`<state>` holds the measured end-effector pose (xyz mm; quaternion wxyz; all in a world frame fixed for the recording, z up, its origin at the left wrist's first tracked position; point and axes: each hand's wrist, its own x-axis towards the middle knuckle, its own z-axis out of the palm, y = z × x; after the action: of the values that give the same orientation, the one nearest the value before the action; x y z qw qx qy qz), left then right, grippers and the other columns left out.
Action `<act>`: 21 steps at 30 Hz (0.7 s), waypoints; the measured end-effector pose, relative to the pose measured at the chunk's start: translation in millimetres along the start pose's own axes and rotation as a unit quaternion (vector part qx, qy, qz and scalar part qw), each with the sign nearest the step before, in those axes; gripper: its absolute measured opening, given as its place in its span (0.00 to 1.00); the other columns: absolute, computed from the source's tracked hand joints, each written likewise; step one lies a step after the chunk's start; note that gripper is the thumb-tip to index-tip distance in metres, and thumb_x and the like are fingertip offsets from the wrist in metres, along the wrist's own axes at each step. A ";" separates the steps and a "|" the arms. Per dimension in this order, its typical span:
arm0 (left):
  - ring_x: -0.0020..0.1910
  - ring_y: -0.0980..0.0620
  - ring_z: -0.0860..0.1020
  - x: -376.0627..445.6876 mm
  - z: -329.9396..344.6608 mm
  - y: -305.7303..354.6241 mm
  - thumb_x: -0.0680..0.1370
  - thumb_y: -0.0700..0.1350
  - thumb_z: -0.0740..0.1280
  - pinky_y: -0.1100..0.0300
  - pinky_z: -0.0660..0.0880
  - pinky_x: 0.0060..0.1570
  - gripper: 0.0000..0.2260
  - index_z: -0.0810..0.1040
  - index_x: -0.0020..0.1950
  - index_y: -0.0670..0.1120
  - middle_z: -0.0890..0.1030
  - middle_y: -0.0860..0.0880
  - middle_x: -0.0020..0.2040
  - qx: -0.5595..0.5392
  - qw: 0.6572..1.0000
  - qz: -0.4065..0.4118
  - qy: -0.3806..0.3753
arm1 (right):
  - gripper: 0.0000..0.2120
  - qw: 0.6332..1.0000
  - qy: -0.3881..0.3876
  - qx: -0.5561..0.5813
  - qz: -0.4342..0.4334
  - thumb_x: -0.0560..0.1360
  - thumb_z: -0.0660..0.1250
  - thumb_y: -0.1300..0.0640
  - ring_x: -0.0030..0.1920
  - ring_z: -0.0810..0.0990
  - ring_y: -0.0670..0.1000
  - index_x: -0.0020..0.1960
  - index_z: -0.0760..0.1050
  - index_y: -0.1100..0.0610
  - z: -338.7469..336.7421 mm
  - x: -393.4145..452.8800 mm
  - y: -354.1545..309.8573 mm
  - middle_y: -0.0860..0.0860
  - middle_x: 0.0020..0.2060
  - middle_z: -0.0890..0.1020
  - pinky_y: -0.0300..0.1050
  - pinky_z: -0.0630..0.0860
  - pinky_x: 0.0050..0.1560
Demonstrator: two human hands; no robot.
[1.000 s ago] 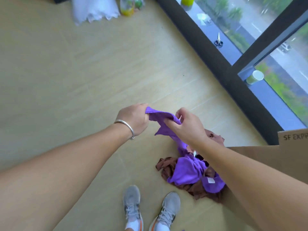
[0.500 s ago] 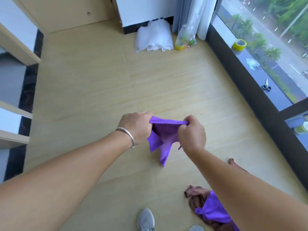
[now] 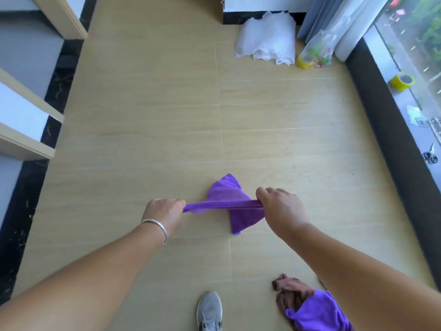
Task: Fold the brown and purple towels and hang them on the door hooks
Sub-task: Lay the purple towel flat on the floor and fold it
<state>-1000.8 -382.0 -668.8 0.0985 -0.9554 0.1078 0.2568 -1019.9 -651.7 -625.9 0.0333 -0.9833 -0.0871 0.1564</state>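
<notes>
A purple towel (image 3: 228, 194) is stretched in the air between my two hands above the wooden floor. My left hand (image 3: 164, 211), with a silver bangle at the wrist, grips its left end. My right hand (image 3: 279, 206) grips the right end, so the top edge is pulled taut and the rest of the cloth flaps around it. At the bottom right a crumpled brown towel (image 3: 290, 295) lies on the floor with another purple towel (image 3: 315, 314) on top, partly hidden by my right forearm. No door hooks are in view.
A white plastic bundle (image 3: 267, 39) and a clear bag (image 3: 317, 51) lie by the far wall next to curtains. A yellow tape roll (image 3: 402, 81) and scissors (image 3: 430, 155) sit on the window ledge at right. Steps (image 3: 26, 111) rise at left. My grey shoe (image 3: 209, 309) is below.
The purple towel came up off the floor pile and my hands moved apart, pulling its top edge taut. My view swung up from the pile toward the far wall.
</notes>
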 end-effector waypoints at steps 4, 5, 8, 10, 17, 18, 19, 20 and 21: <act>0.43 0.45 0.76 6.3 17.4 -30.8 0.75 0.38 0.59 0.59 0.65 0.38 0.09 0.71 0.46 0.53 0.79 0.50 0.44 -0.011 0.999 -0.029 -0.035 | 0.10 0.998 -0.059 -0.012 -0.010 0.74 0.61 0.64 0.42 0.69 0.55 0.53 0.70 0.54 -5.8 29.6 -26.6 0.52 0.46 0.75 0.44 0.63 0.39; 0.44 0.45 0.77 10.8 16.6 -38.8 0.75 0.38 0.59 0.59 0.65 0.38 0.09 0.69 0.45 0.53 0.80 0.50 0.44 -0.010 0.999 -0.034 -0.036 | 0.11 0.998 -0.068 -0.008 -0.009 0.73 0.63 0.63 0.44 0.71 0.56 0.54 0.70 0.55 -10.0 38.2 -32.3 0.52 0.46 0.74 0.44 0.63 0.40; 0.44 0.45 0.78 32.6 -0.7 -67.5 0.77 0.39 0.58 0.59 0.66 0.39 0.08 0.69 0.44 0.52 0.80 0.49 0.46 -0.017 0.998 -0.063 -0.001 | 0.12 0.999 -0.039 -0.013 0.008 0.73 0.60 0.67 0.49 0.77 0.58 0.55 0.69 0.57 -25.0 69.2 -42.3 0.53 0.48 0.76 0.45 0.66 0.41; 0.41 0.44 0.75 49.9 -25.3 -89.6 0.79 0.41 0.57 0.58 0.66 0.38 0.07 0.71 0.43 0.50 0.80 0.47 0.46 -0.034 0.994 -0.087 0.059 | 0.15 0.999 -0.001 -0.015 0.033 0.74 0.55 0.70 0.47 0.77 0.60 0.57 0.69 0.58 -40.8 93.4 -42.5 0.56 0.49 0.78 0.46 0.68 0.41; 0.39 0.41 0.74 53.9 -139.7 -138.5 0.82 0.50 0.56 0.55 0.64 0.36 0.12 0.74 0.45 0.46 0.78 0.44 0.41 -0.198 0.931 -0.132 0.278 | 0.05 0.988 0.140 0.029 0.057 0.79 0.59 0.61 0.38 0.72 0.59 0.53 0.72 0.58 -130.5 139.8 -29.9 0.59 0.42 0.78 0.47 0.68 0.38; 0.39 0.40 0.74 46.1 -146.9 -141.9 0.81 0.50 0.56 0.55 0.64 0.35 0.12 0.74 0.45 0.45 0.77 0.44 0.39 -0.229 0.915 -0.129 0.307 | 0.05 0.986 0.153 0.040 0.056 0.79 0.60 0.59 0.38 0.73 0.60 0.52 0.73 0.58 -140.7 137.4 -29.4 0.59 0.40 0.78 0.47 0.70 0.38; 0.39 0.40 0.73 36.8 -150.8 -144.8 0.81 0.50 0.58 0.54 0.65 0.34 0.12 0.75 0.44 0.45 0.76 0.45 0.37 -0.255 0.899 -0.125 0.334 | 0.06 0.984 0.164 0.049 0.055 0.79 0.60 0.57 0.38 0.74 0.60 0.51 0.73 0.57 -147.8 133.3 -29.1 0.58 0.40 0.78 0.47 0.70 0.38; 0.38 0.39 0.73 26.2 -151.7 -147.1 0.81 0.50 0.59 0.54 0.65 0.34 0.12 0.75 0.43 0.45 0.75 0.46 0.35 -0.274 0.886 -0.122 0.354 | 0.07 0.982 0.173 0.059 0.053 0.79 0.60 0.56 0.39 0.74 0.60 0.51 0.75 0.57 -152.4 127.6 -29.0 0.58 0.40 0.79 0.46 0.70 0.38; 0.37 0.39 0.73 14.8 -149.6 -148.9 0.80 0.51 0.61 0.54 0.66 0.33 0.12 0.76 0.42 0.45 0.74 0.46 0.33 -0.283 0.878 -0.120 0.366 | 0.08 0.980 0.178 0.070 0.050 0.79 0.60 0.54 0.39 0.74 0.60 0.51 0.76 0.56 -154.2 119.8 -29.4 0.58 0.41 0.79 0.46 0.70 0.38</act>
<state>-879.8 -278.2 -529.7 -0.1928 -0.9739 -0.0567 -0.1051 -864.1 -606.9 -513.0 0.1087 -0.9938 -0.0189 -0.0140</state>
